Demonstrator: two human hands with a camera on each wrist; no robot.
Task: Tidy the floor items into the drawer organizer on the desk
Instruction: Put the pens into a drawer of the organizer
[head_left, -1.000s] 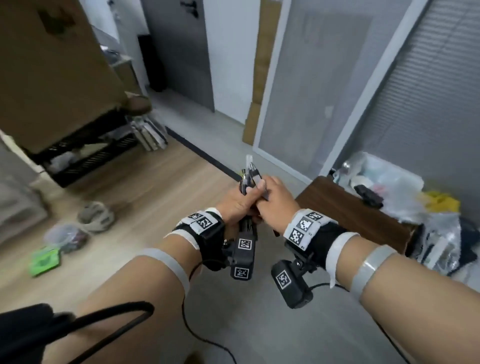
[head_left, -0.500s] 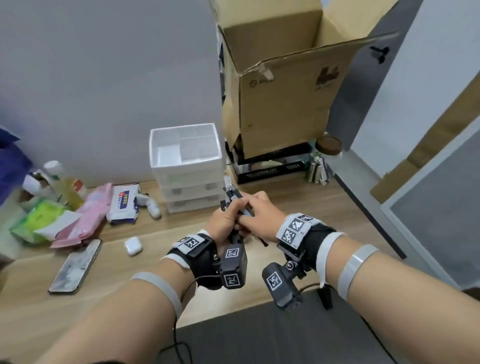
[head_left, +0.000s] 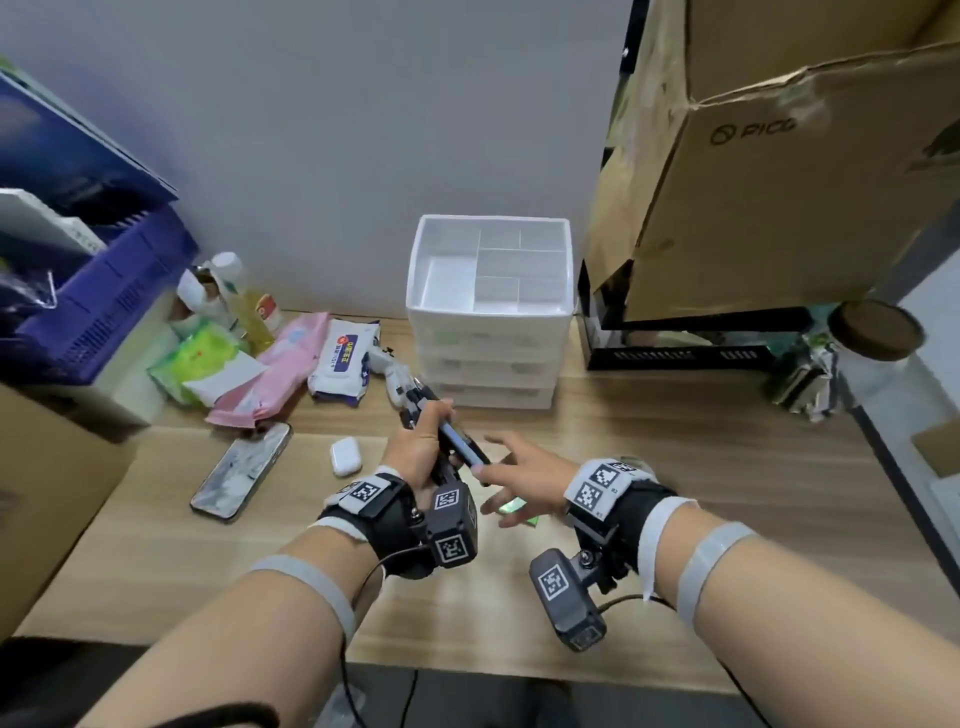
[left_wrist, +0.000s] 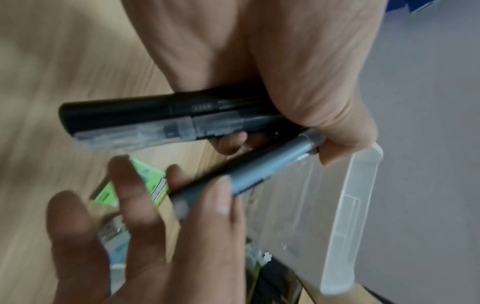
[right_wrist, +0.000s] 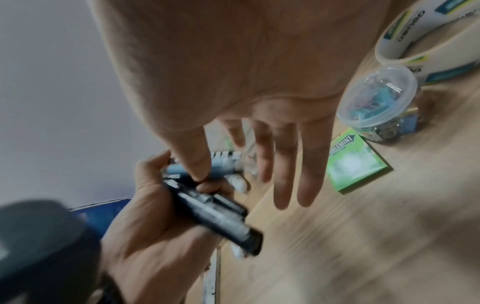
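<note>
Pens (head_left: 451, 437) held in a bunch, gripped tight in left hand (head_left: 422, 451) above desk (head_left: 675, 467), just in front of drawer organizer (head_left: 491, 312). Nothing in its top tray yet. Right hand (head_left: 524, 475) spread loose, holding nothing. Green pack (right_wrist: 355, 162) lying on desk, not put away yet.

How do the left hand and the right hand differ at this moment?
The left hand is curled round a bundle of pens; the right hand has straight, spread fingers and grips nothing. The left hand is raised towards the white drawer organizer; the right hand hovers lower, above a green mint pack on the desk. Both wear a black wrist camera and are over the desk.
</note>
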